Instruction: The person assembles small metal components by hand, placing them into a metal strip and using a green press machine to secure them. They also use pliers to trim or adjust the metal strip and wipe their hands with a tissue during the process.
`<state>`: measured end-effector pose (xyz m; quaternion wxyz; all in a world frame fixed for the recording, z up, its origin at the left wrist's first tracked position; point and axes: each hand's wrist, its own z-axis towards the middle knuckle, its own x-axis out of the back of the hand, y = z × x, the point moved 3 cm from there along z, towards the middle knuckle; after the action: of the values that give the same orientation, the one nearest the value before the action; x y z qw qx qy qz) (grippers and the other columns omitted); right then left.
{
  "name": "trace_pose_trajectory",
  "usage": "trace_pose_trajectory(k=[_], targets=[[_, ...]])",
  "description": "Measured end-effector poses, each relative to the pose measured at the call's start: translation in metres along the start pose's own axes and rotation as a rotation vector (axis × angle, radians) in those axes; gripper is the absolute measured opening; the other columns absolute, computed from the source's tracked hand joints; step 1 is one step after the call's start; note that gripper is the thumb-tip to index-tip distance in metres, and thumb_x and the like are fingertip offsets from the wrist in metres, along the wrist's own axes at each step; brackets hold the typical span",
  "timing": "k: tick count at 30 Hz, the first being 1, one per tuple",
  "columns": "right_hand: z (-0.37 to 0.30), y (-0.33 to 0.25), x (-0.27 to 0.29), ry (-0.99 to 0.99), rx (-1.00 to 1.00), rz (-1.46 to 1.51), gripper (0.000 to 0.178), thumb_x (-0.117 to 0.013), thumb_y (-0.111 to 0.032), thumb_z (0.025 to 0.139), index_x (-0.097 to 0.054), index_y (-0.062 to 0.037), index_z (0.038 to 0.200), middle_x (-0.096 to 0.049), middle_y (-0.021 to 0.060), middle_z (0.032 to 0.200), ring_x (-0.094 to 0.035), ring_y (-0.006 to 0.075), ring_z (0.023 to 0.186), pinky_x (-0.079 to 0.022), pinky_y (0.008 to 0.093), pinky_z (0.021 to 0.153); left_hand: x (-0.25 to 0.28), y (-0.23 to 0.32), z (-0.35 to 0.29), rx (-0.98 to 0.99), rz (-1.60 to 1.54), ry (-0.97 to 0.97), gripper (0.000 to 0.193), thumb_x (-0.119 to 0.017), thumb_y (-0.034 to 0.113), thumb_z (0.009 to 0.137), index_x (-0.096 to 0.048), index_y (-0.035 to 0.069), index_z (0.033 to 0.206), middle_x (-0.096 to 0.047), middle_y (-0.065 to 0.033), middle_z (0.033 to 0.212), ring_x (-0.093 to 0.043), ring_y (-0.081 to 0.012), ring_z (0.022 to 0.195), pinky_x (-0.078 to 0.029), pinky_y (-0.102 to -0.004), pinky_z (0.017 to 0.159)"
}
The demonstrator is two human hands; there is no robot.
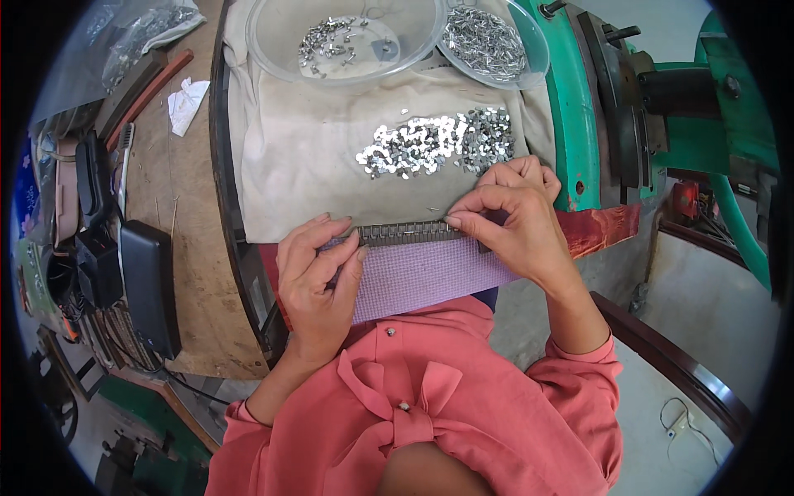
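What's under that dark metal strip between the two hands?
Purple mat shows along the near edge of the strip; what lies directly beneath is covered and can't be seen.

So the toothed strip (pixel 405 235) is dark grey, and the mat (pixel 422 279) is lilac with a fine woven-looking grid all over. Cloth (pixel 294 149) is plain beige, loose bits (pixel 422 142) are bright silver. Shirt (pixel 488 372) is solid coral pink, machine (pixel 571 132) mostly green. Tabletop (pixel 207 306) is woody brown, case (pixel 149 285) black, tissue (pixel 188 106) white.
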<state>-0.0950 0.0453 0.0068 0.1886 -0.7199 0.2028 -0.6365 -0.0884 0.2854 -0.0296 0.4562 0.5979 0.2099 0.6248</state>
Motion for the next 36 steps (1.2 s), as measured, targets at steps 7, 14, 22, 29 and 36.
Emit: trace_pose_trajectory(k=[7,14,22,29,36], targets=[[-0.001,0.004,0.013,-0.025,-0.004,0.091,0.012,-0.082,-0.024,0.075,-0.078,-0.0149,0.081,-0.056,-0.0061,0.079,-0.048,0.0155,0.092,-0.026,0.0354,0.095,0.001,0.001,0.0,0.006,-0.001,-0.009,0.021,-0.075,-0.004,0.077,-0.073,0.0,0.098,-0.069,-0.0117,0.109,-0.061,-0.0337,0.111,-0.047,-0.0415,0.098],[0.001,-0.001,0.008,-0.041,0.038,0.019,0.01,-0.081,-0.024,0.076,-0.079,-0.0152,0.081,-0.057,-0.0031,0.077,-0.049,0.0202,0.092,-0.027,0.0398,0.096,0.001,0.001,0.0,0.018,0.001,-0.019,0.022,-0.075,-0.004,0.077,-0.074,0.0,0.099,-0.069,-0.0115,0.109,-0.061,-0.0335,0.111,-0.046,-0.0416,0.099],[0.001,0.001,0.014,-0.031,0.029,0.018,0.009,-0.081,-0.021,0.075,-0.078,-0.0135,0.079,-0.057,-0.0022,0.075,-0.05,0.0209,0.088,-0.029,0.0389,0.093,0.004,0.004,0.002,0.05,0.004,-0.056,0.023,-0.075,-0.003,0.078,-0.073,0.001,0.1,-0.068,-0.0113,0.111,-0.06,-0.0333,0.113,-0.046,-0.0413,0.099],[0.024,-0.004,0.044,0.185,0.085,0.099,0.009,-0.079,-0.015,0.076,-0.076,-0.009,0.081,-0.06,0.0009,0.076,-0.052,0.0222,0.087,-0.039,0.0348,0.082,0.013,0.016,0.014,0.049,0.09,-0.15,0.015,-0.072,-0.002,0.081,-0.068,0.0,0.096,-0.065,-0.0123,0.111,-0.059,-0.0331,0.108,-0.046,-0.0403,0.094],[0.096,0.003,0.073,0.597,0.238,-0.282,0.008,-0.076,-0.017,0.081,-0.075,-0.0102,0.085,-0.063,0.0038,0.08,-0.053,0.0278,0.091,-0.041,0.0393,0.083,0.006,0.021,0.026,0.033,0.194,-0.192,0.012,-0.07,-0.001,0.08,-0.059,0.0,0.085,-0.057,-0.0156,0.104,-0.053,-0.0337,0.097,-0.043,-0.0414,0.084]])
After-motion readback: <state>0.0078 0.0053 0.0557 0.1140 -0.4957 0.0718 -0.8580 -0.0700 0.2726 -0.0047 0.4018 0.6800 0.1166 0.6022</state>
